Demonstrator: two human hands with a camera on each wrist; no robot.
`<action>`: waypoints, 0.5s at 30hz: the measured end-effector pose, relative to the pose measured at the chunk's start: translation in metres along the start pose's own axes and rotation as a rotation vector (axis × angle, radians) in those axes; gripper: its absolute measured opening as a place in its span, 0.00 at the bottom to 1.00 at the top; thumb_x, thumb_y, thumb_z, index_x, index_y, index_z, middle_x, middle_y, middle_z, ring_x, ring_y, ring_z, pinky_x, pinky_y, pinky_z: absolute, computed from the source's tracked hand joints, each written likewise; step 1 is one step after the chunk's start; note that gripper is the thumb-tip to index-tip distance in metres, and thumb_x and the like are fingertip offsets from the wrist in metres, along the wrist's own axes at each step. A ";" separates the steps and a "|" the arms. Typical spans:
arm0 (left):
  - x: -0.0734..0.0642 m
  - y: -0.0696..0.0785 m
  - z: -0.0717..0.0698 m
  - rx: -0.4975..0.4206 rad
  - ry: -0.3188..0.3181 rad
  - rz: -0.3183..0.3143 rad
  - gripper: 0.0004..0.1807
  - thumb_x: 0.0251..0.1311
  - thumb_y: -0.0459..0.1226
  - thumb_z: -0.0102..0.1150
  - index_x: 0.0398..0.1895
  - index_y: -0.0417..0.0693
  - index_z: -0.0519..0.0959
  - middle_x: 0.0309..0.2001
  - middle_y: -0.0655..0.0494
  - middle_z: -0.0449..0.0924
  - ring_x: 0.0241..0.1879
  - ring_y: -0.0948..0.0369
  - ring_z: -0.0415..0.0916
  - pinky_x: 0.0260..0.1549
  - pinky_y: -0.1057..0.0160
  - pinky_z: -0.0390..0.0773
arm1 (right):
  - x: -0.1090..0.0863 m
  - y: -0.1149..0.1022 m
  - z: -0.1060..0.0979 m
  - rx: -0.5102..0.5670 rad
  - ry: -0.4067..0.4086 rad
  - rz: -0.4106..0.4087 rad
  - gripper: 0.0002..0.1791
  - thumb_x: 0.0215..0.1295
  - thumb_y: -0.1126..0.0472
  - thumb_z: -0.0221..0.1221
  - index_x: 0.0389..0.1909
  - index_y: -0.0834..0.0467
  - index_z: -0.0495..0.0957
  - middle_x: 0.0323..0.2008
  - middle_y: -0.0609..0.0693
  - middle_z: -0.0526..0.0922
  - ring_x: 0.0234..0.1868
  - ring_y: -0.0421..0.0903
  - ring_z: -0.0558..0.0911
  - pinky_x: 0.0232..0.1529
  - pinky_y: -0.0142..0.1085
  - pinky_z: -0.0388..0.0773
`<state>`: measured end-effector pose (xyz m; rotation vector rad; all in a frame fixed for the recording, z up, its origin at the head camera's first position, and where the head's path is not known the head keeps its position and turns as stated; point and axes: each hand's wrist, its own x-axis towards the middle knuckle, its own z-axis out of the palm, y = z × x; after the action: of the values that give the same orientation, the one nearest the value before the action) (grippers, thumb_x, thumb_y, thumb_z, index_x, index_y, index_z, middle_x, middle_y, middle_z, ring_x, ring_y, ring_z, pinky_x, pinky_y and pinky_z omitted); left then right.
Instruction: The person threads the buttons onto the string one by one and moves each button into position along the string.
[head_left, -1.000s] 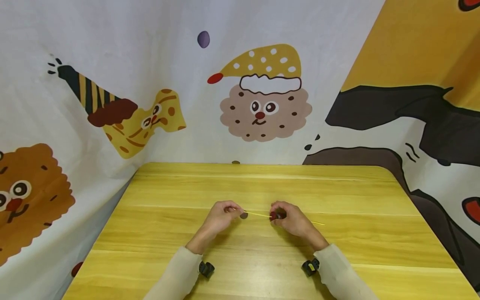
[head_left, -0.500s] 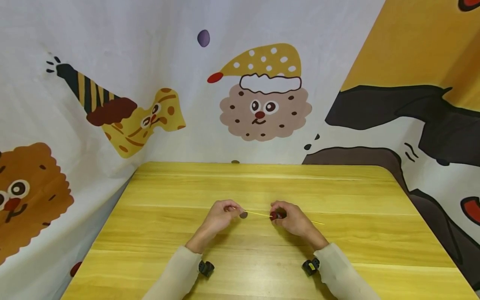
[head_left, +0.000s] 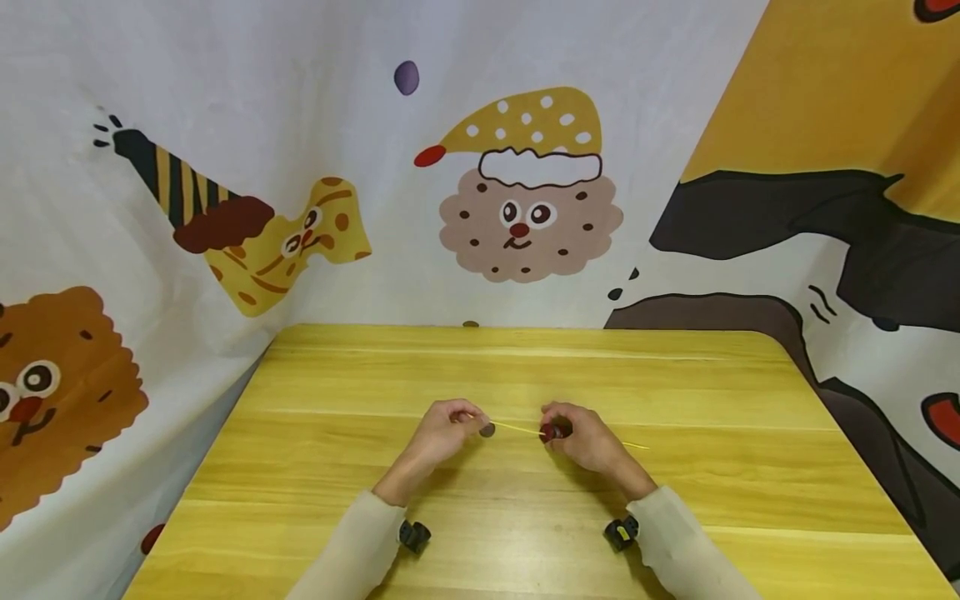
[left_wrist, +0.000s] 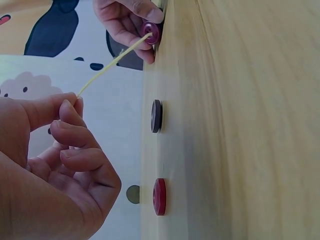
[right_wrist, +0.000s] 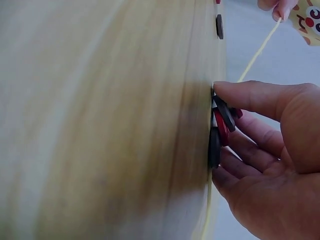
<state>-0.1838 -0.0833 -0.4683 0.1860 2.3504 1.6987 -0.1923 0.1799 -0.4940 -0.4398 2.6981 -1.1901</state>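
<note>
My left hand [head_left: 442, 431] pinches the end of a thin yellow string [left_wrist: 104, 70] between thumb and index finger. From there the string runs taut to a dark red button [left_wrist: 151, 33] and through its hole. My right hand [head_left: 589, 437] holds this button and several more, red and black, bunched on the string; the black button [right_wrist: 214, 147] shows lowest in the right wrist view. Past the right hand the string's tail [head_left: 636, 446] lies along the table. Close to the left fingertips a loose black button [left_wrist: 157, 116] stays on the table, with a red button [left_wrist: 159, 197] beyond it.
Underneath is a yellow wood-grain table [head_left: 480, 533] with rounded far corners. A white cloth [head_left: 337, 83] printed with cartoon biscuits hangs behind its far edge. Small black wrist cameras [head_left: 414, 537] sit by both sleeves.
</note>
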 end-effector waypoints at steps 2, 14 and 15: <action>0.000 0.000 0.001 0.001 -0.002 0.000 0.08 0.65 0.39 0.62 0.38 0.43 0.85 0.32 0.53 0.77 0.32 0.54 0.70 0.31 0.61 0.70 | 0.000 0.000 0.000 -0.001 -0.004 0.001 0.14 0.56 0.72 0.69 0.41 0.55 0.81 0.62 0.57 0.77 0.62 0.60 0.75 0.59 0.52 0.74; 0.004 0.004 0.008 -0.020 -0.037 -0.014 0.11 0.66 0.39 0.62 0.41 0.38 0.84 0.34 0.44 0.79 0.33 0.47 0.74 0.28 0.64 0.71 | 0.000 -0.027 0.009 0.126 0.028 -0.094 0.13 0.64 0.67 0.64 0.49 0.64 0.80 0.50 0.56 0.81 0.49 0.56 0.82 0.48 0.46 0.81; 0.004 0.004 0.009 -0.018 -0.040 -0.012 0.11 0.66 0.39 0.62 0.41 0.39 0.84 0.33 0.46 0.79 0.33 0.47 0.74 0.28 0.64 0.70 | 0.000 -0.030 0.010 0.133 0.028 -0.105 0.13 0.64 0.67 0.64 0.49 0.64 0.80 0.49 0.56 0.82 0.47 0.56 0.82 0.45 0.45 0.81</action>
<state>-0.1859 -0.0731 -0.4673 0.1997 2.3021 1.6944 -0.1841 0.1537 -0.4787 -0.5549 2.6273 -1.4038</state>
